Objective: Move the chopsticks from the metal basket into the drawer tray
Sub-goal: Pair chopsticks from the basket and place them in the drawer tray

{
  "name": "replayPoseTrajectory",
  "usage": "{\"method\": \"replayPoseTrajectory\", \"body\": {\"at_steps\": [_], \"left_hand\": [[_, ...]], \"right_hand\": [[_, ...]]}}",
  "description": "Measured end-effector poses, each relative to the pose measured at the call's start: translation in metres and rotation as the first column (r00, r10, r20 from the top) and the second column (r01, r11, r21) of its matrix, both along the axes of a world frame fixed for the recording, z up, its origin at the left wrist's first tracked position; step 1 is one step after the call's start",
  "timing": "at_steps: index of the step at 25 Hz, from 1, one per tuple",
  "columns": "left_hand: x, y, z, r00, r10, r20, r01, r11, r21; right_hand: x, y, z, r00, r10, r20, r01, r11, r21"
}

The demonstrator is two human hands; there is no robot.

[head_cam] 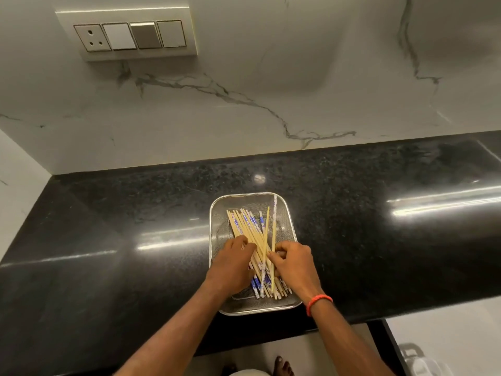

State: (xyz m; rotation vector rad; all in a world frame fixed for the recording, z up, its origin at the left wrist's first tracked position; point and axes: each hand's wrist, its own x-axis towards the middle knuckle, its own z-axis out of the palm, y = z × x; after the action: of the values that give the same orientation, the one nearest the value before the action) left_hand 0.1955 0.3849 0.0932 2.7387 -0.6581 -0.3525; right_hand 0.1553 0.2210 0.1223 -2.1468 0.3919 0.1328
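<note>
A rectangular metal mesh basket (217, 213) sits on the black granite counter near its front edge. Inside lies a loose pile of several pale wooden chopsticks (250, 229) with blue-patterned ends. My left hand (230, 264) rests on the left side of the pile, fingers curled around some sticks. My right hand (294, 263) is at the right side, fingertips pinching a few chopsticks, one of which stands more upright than the rest. No drawer tray is in view.
The black counter (379, 240) runs left and right of the basket. A marble backsplash (244, 90) rises behind, with a switch and socket panel (130, 36) at upper left. The counter's front edge lies just below the basket; floor and my feet show beneath.
</note>
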Motion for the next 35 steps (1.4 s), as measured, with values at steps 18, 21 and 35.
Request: {"method": "replayPoseTrajectory", "body": {"at_steps": [18, 21, 35], "left_hand": [[0.003, -0.017, 0.045, 0.795, 0.276, -0.541, -0.596, 0.522, -0.610], [0.002, -0.006, 0.045, 0.722, 0.310, -0.619, -0.688, 0.417, -0.594], [-0.007, 0.008, 0.045, 0.718, 0.355, -0.599, -0.696, 0.381, -0.608]], "right_hand": [[-0.008, 0.003, 0.008, 0.991, 0.042, 0.128, -0.062, 0.986, 0.156], [0.004, -0.006, 0.001, 0.978, 0.167, 0.124, -0.143, 0.973, -0.182], [0.000, -0.014, 0.001, 0.776, 0.519, 0.358, -0.286, 0.797, -0.532]]}}
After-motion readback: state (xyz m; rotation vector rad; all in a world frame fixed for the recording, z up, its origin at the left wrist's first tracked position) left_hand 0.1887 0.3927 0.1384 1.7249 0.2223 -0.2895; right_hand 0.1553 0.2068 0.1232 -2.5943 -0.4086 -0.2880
